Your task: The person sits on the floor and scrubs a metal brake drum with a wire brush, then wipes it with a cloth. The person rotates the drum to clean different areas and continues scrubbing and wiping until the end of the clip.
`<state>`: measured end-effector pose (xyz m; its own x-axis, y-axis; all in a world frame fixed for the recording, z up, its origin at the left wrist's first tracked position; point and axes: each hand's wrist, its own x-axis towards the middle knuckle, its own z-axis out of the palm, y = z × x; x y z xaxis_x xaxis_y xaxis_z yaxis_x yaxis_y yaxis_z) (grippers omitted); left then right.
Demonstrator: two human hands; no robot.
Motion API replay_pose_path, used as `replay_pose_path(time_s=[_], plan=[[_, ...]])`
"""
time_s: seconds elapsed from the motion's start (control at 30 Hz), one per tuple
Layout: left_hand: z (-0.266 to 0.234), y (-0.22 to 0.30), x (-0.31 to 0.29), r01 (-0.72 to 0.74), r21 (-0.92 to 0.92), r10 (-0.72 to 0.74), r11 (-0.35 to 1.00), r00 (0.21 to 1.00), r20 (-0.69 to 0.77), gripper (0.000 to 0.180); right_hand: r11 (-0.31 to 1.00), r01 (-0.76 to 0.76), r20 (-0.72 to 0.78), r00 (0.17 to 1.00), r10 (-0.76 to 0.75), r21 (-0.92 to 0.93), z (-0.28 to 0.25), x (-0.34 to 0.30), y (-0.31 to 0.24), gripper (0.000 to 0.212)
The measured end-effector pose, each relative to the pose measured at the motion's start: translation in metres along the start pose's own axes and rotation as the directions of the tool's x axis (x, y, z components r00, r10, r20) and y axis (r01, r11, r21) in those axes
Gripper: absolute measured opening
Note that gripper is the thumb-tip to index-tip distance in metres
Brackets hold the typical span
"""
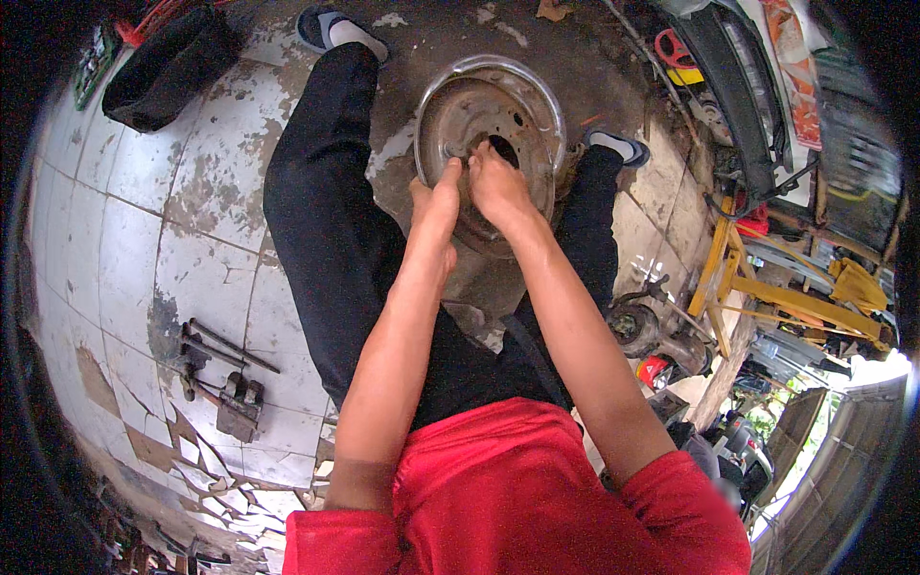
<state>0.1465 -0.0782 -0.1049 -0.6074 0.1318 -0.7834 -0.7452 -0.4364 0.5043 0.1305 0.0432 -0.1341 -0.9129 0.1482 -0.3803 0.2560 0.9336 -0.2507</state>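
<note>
A round metal wheel rim [476,101] with a shiny raised edge and a brown, rust-stained face lies on the ground between my legs. My left hand [438,196] is over its near left part, thumb forward and fingers closed, mostly hidden from above. Beside it, my right hand [496,184] reaches over the wheel's middle, its fingers bent together close to a dark round opening [503,150]. The two hands nearly meet at the fingertips. Whatever they pinch, if anything, is too small or hidden to make out.
Left of me, metal tool parts [240,407] lie on broken white tiles, with a black bin-like container [172,72] farther off. To my right stand a yellow wooden frame [719,273], a greasy mechanical part [637,326] and dark panels [733,86]. My legs flank the wheel.
</note>
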Motion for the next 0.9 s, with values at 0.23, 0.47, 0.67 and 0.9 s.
replay_pose_path(time_s=[0.23,0.47,0.67,0.9], plan=[[0.005,-0.006,-0.005,0.011,-0.008,-0.012,1.0,1.0,-0.023,0.084,0.971,0.112,0.071,0.993,-0.099,-0.212,-0.013,-0.02,-0.004,0.044],[0.003,-0.002,-0.003,-0.016,0.044,0.017,0.999,1.0,-0.02,0.081,0.992,-0.124,0.213,0.97,0.113,0.037,-0.017,0.008,0.004,0.045],[0.004,-0.002,-0.002,0.008,0.047,-0.005,0.999,0.999,-0.045,0.084,0.984,0.074,0.107,0.993,-0.057,-0.161,-0.006,-0.024,0.001,0.054],[0.005,0.002,-0.006,0.047,0.064,-0.044,0.997,0.998,-0.053,0.087,0.988,-0.155,0.227,0.962,0.152,-0.005,-0.008,0.019,0.0,0.049]])
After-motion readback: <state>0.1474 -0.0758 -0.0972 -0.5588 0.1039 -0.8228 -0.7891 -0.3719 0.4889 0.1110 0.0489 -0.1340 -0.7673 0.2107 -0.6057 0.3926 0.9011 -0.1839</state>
